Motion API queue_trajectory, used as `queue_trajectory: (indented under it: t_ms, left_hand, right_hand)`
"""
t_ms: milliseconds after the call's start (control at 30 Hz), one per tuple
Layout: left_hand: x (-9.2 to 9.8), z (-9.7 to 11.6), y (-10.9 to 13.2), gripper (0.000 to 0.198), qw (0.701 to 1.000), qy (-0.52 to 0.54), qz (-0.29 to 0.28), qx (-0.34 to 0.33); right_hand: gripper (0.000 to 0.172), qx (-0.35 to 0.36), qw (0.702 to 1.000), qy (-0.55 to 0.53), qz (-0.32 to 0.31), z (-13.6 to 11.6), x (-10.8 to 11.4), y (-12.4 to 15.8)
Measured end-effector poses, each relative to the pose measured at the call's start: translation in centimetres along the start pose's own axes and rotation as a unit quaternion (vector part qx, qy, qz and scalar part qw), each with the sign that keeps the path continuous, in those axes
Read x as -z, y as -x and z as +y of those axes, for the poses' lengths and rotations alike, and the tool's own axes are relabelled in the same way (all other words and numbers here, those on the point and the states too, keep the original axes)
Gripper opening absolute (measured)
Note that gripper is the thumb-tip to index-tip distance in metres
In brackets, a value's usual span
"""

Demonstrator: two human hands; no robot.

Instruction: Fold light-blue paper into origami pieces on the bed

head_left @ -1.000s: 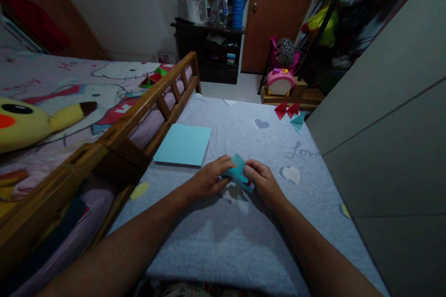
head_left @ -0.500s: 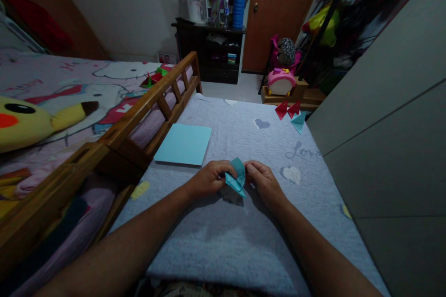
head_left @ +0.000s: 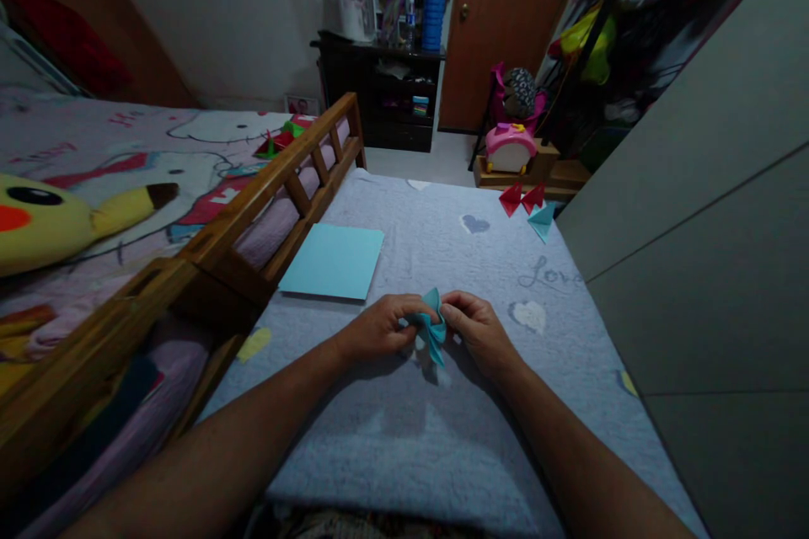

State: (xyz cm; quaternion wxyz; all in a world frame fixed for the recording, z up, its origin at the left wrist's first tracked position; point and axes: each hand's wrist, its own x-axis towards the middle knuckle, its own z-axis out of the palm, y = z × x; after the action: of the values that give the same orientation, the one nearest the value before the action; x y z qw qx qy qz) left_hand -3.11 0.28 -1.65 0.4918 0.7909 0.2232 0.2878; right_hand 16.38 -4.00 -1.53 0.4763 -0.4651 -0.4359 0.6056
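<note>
A small piece of folded light-blue paper is held between my two hands, a little above the bed sheet. My left hand grips its left side, with the index finger reaching in among the folds. On the other side my right hand pinches the paper's right edge between thumb and fingers. Part of the paper is hidden behind the fingers. To the left, beyond my left hand, lies a stack of square light-blue paper.
Two red folded-paper pieces and a light-blue folded piece sit at the bed's far right corner. A wooden bed rail runs along the left. On the right stands a pale cabinet. A yellow plush toy lies past the rail.
The folded paper has turned and bent; its folds now stand more open toward me. My right thumb and fingers have closed on its right edge, and my left index finger has moved into it.
</note>
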Motion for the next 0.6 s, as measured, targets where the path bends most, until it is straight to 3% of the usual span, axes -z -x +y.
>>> queue_trajectory:
  t_ms: [367,600]
  left_hand:
    - [0.1,0.8,-0.1,0.029,0.999,-0.016,-0.018,-0.028]
    - [-0.3,0.9,0.1,0.041,1.0,-0.018,-0.006,0.017]
  right_hand:
    - [0.025,-0.007,0.999,-0.035,0.004,-0.2,-0.1,0.2]
    - [0.027,-0.016,0.998,-0.057,0.017,-0.3,-0.3,0.0]
